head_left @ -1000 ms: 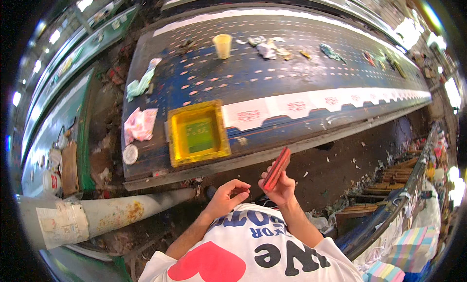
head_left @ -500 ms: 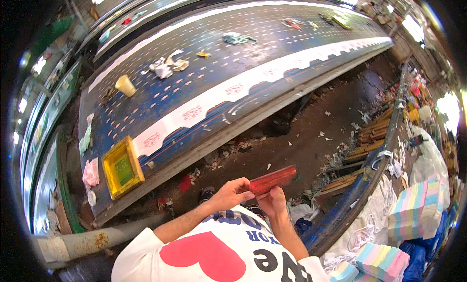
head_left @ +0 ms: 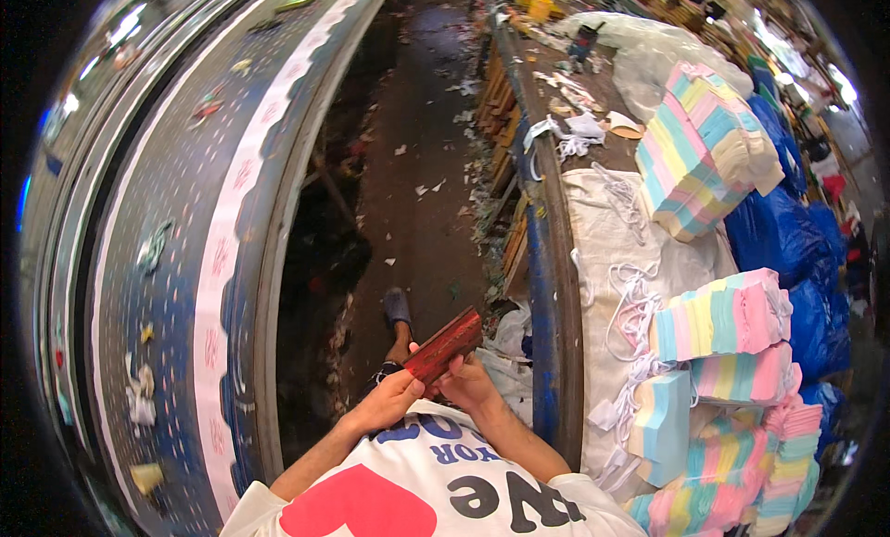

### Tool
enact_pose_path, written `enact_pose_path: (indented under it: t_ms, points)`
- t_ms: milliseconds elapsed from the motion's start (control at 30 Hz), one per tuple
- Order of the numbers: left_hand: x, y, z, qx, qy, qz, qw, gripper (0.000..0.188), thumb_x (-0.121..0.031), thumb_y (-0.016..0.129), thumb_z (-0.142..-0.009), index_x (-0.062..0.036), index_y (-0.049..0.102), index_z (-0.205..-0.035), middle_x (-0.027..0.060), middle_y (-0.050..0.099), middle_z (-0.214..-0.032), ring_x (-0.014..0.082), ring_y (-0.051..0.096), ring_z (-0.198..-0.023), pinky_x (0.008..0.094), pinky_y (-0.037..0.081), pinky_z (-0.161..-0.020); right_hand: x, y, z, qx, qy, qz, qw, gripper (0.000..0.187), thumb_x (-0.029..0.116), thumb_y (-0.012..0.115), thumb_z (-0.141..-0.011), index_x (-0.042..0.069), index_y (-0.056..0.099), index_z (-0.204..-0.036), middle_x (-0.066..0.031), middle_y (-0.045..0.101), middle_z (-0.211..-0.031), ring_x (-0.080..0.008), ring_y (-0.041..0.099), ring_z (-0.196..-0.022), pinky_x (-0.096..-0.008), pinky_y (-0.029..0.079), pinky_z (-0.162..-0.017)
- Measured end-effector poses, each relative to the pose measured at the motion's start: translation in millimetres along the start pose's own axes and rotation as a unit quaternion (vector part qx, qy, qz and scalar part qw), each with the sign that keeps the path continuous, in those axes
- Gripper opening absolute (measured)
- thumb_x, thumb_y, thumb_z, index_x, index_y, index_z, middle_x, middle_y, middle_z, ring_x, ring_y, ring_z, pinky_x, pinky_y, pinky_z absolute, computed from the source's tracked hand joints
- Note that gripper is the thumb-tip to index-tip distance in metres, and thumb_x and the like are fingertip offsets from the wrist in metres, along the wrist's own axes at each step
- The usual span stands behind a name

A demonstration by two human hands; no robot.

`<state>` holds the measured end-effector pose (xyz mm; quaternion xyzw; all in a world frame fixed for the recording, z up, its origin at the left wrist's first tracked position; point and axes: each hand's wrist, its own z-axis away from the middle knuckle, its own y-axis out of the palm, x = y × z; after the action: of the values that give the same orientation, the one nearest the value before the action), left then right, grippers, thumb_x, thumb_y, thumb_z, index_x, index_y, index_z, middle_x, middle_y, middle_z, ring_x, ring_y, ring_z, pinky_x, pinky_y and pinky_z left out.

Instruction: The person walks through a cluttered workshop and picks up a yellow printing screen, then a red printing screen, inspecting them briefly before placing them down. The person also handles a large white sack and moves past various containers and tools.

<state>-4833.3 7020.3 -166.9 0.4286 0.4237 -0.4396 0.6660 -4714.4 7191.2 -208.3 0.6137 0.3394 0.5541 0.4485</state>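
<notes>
In front of my chest I hold a red-stained squeegee (head_left: 445, 345), a flat oblong block tilted up toward the right. My left hand (head_left: 393, 400) grips its lower left end, thumb against the side. My right hand (head_left: 466, 385) is closed round its underside near the middle, with some fingers hidden behind it. To my left, a strip of white cloth with red printed motifs (head_left: 215, 315) runs along the edge of a long dark printing table (head_left: 171, 287).
Stacks of pastel striped cloth pieces (head_left: 718, 319) and a taller pile (head_left: 700, 157) sit on the bench (head_left: 593, 203) at my right. Blue plastic bags (head_left: 807, 287) lie beyond. A scrap-littered aisle floor (head_left: 408, 185) runs ahead. A pale cup (head_left: 146, 479) lies on the printing table.
My view has swung right, bringing the bench and cloth stacks further in; the yellow frame has left the picture. Both hands still hold the squeegee, now lower and more steeply tilted.
</notes>
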Motion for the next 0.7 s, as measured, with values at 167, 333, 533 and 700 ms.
enact_pose_path:
  t_ms: [167, 333, 533, 700]
  points:
    - [-39, -69, -110, 0.03, 0.086, -0.073, 0.993, 0.074, -0.045, 0.057, -0.11, 0.002, 0.028, -0.159, 0.0159, 0.055, -0.142, 0.0228, 0.059, -0.121, 0.0408, 0.05, -0.105, 55, -28, -93, -0.106, -0.09, 0.036, 0.99, 0.05, 0.034, 0.078, -0.097, 0.011, 0.063, -0.14, -0.0084, 0.07, -0.135, -0.0223, 0.07, -0.11, -0.0397, 0.057, -0.086]
    - [-110, -137, -209, -0.016, 0.093, -0.068, 0.993, 0.052, -0.024, 0.058, -0.111, 0.0019, 0.041, -0.152, 0.0136, 0.063, -0.132, 0.0224, 0.063, -0.117, 0.041, 0.053, -0.104, 137, 2, -211, -0.148, -0.149, 0.108, 0.972, 0.051, 0.016, 0.079, -0.097, 0.009, 0.059, -0.143, -0.0057, 0.07, -0.132, -0.0215, 0.066, -0.12, -0.0392, 0.054, -0.101]
    - [-154, -208, -312, -0.035, 0.088, -0.029, 0.995, 0.052, -0.037, 0.054, -0.113, -0.0006, 0.05, -0.15, 0.0087, 0.066, -0.138, 0.0201, 0.065, -0.117, 0.0379, 0.053, -0.101, 234, 1, -283, -0.224, -0.212, 0.277, 0.91, 0.043, 0.009, 0.072, -0.103, 0.003, 0.059, -0.143, -0.0067, 0.065, -0.136, -0.0149, 0.061, -0.125, -0.0311, 0.047, -0.109]
    - [-157, -245, -398, -0.026, 0.06, -0.023, 0.998, 0.055, -0.038, 0.054, -0.113, 0.0011, 0.048, -0.151, 0.0124, 0.063, -0.142, 0.0213, 0.064, -0.122, 0.0401, 0.055, -0.104, 296, -57, -330, -0.274, -0.141, 0.403, 0.862, 0.037, 0.008, 0.068, -0.105, 0.001, 0.06, -0.141, -0.0073, 0.068, -0.131, -0.0135, 0.063, -0.121, -0.0294, 0.049, -0.105]
